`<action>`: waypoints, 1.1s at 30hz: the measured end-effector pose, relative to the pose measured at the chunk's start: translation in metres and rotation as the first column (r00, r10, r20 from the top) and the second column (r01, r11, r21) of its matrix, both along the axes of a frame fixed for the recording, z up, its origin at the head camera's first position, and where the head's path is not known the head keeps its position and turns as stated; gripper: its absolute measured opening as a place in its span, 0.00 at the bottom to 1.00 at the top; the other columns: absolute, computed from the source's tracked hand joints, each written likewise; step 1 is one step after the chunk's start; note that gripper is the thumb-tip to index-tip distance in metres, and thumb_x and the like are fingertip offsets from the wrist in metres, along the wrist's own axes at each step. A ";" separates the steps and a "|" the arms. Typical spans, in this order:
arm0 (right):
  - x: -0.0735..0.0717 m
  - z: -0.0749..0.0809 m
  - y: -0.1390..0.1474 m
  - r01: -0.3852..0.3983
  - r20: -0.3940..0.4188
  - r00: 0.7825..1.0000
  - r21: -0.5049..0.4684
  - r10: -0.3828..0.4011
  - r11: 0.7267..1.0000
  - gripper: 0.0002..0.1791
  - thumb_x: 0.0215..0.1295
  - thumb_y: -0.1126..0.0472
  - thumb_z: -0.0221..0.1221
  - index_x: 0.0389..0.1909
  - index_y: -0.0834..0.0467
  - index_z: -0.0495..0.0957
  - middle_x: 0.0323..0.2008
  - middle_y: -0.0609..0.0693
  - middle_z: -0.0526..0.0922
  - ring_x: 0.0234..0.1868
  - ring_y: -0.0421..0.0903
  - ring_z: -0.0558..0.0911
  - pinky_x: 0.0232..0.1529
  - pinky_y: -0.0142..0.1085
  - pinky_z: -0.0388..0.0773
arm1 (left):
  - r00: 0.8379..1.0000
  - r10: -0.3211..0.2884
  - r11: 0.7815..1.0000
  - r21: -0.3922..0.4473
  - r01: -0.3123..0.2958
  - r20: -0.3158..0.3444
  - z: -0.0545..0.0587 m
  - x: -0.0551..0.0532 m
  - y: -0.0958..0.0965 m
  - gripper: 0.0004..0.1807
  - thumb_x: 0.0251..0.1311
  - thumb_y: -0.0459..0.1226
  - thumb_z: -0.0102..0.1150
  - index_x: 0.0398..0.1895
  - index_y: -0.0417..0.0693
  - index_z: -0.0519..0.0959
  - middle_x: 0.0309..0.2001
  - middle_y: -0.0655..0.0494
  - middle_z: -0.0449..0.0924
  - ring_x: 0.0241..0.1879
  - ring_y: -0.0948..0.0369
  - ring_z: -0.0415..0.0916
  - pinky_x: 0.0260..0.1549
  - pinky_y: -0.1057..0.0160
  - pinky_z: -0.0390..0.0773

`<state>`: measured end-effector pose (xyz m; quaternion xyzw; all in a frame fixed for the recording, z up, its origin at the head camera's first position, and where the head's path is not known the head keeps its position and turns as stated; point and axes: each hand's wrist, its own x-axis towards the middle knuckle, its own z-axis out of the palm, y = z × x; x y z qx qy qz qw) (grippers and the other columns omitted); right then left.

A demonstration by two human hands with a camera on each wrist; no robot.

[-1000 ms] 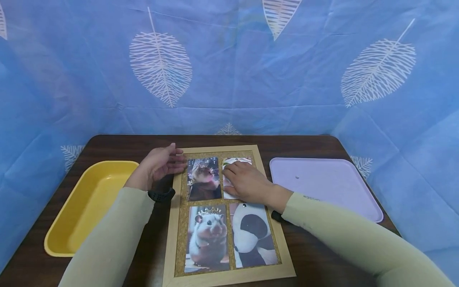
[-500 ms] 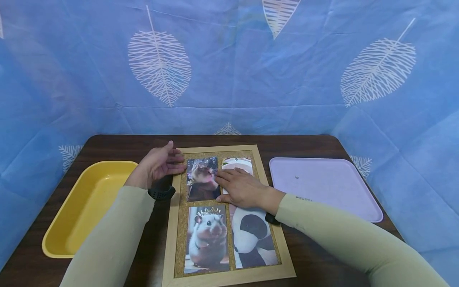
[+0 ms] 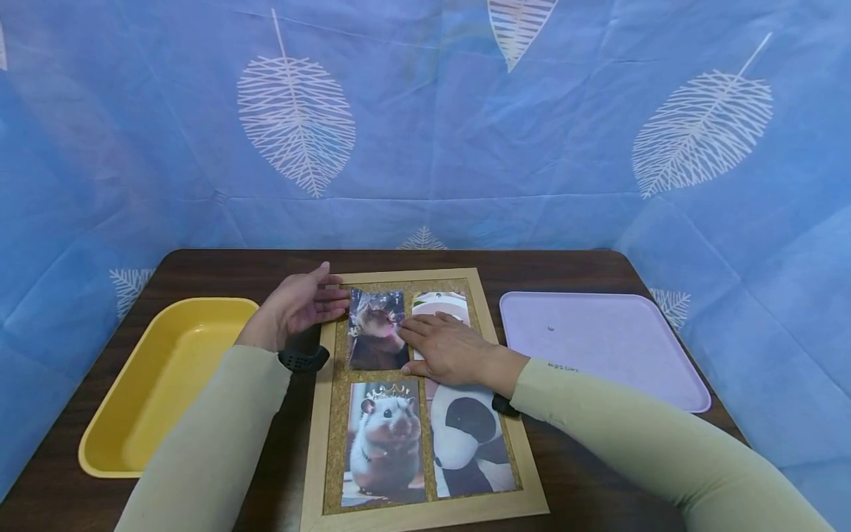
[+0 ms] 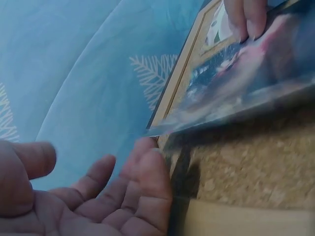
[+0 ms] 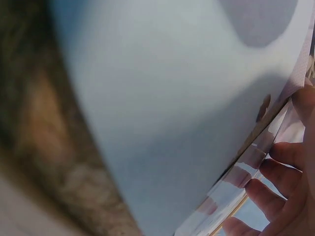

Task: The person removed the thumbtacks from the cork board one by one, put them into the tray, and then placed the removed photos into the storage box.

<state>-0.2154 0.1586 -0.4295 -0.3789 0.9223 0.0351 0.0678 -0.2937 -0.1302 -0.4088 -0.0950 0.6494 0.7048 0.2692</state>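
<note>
Blue cloth [image 3: 425, 125] with white leaf prints hangs behind and beside the dark table [image 3: 565, 270]. A framed cork board [image 3: 320, 443] lies on the table, with a yellow basin [image 3: 156, 399] to its left and a lilac tray [image 3: 598, 340], marked by a small dark speck [image 3: 550, 329], to its right. The board bears four photos; the upper-left photo [image 3: 375, 332] has its left edge raised off the cork. At the board's upper left, the left hand [image 3: 299, 304] is relaxed beside that edge; the right hand [image 3: 452, 351] lies outstretched over the upper-right photo [image 3: 442, 301], fingertips on its neighbour.
</note>
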 end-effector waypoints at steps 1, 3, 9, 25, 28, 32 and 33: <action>0.000 0.000 0.000 0.000 -0.001 1.000 0.000 0.000 1.000 0.40 0.81 0.34 0.47 0.82 0.56 0.62 0.81 0.54 0.64 0.82 0.55 0.62 0.79 0.56 0.62 | 1.000 -0.010 1.000 -0.006 0.010 -0.009 -0.001 0.001 0.001 0.35 0.84 0.55 0.38 0.80 0.40 0.62 0.67 0.42 0.73 0.52 0.56 0.81 0.57 0.61 0.84; 0.000 0.000 -0.001 0.001 -0.003 1.000 0.002 -0.001 1.000 0.40 0.81 0.34 0.47 0.82 0.55 0.62 0.81 0.54 0.64 0.82 0.55 0.62 0.79 0.56 0.62 | 0.999 -0.036 0.999 -0.019 0.035 -0.033 -0.002 0.002 0.003 0.32 0.85 0.52 0.40 0.80 0.41 0.62 0.63 0.45 0.74 0.50 0.57 0.79 0.55 0.63 0.83; 0.001 0.000 -0.002 -0.003 -0.008 1.000 0.006 0.003 1.000 0.41 0.81 0.33 0.46 0.82 0.56 0.61 0.81 0.54 0.63 0.82 0.56 0.62 0.79 0.56 0.62 | 0.987 -0.100 0.994 -0.065 0.092 -0.124 -0.006 0.008 0.008 0.24 0.85 0.42 0.45 0.76 0.45 0.63 0.59 0.45 0.75 0.54 0.52 0.76 0.64 0.53 0.78; 0.000 -0.002 -0.001 0.012 -0.011 1.000 0.015 -0.012 1.000 0.41 0.81 0.32 0.45 0.83 0.55 0.61 0.82 0.53 0.63 0.82 0.55 0.62 0.79 0.56 0.62 | 0.954 -0.223 0.968 -0.161 0.193 -0.201 -0.022 0.016 0.013 0.26 0.79 0.26 0.48 0.77 0.45 0.66 0.61 0.44 0.69 0.48 0.54 0.75 0.47 0.58 0.82; 0.001 -0.002 -0.001 0.012 -0.012 1.000 0.023 -0.011 1.000 0.41 0.81 0.32 0.44 0.83 0.55 0.60 0.82 0.53 0.63 0.82 0.54 0.61 0.79 0.56 0.62 | 0.955 -0.224 0.968 -0.160 0.194 -0.197 -0.023 0.017 0.012 0.27 0.79 0.26 0.49 0.78 0.45 0.66 0.64 0.43 0.69 0.50 0.55 0.76 0.49 0.59 0.83; 0.002 -0.001 -0.001 0.015 -0.012 1.000 0.027 -0.015 1.000 0.42 0.81 0.32 0.44 0.83 0.55 0.60 0.82 0.53 0.63 0.82 0.54 0.61 0.79 0.56 0.62 | 0.960 -0.206 0.973 -0.143 0.180 -0.191 -0.025 0.018 0.010 0.27 0.79 0.27 0.50 0.78 0.44 0.65 0.60 0.46 0.71 0.48 0.57 0.78 0.47 0.61 0.84; 0.002 -0.001 -0.001 0.015 -0.013 1.000 0.024 -0.015 1.000 0.41 0.81 0.32 0.44 0.82 0.55 0.61 0.82 0.53 0.63 0.82 0.54 0.62 0.79 0.57 0.62 | 0.962 -0.200 0.975 -0.137 0.175 -0.189 -0.025 0.018 0.010 0.27 0.79 0.27 0.51 0.78 0.43 0.66 0.58 0.47 0.72 0.47 0.58 0.78 0.46 0.62 0.84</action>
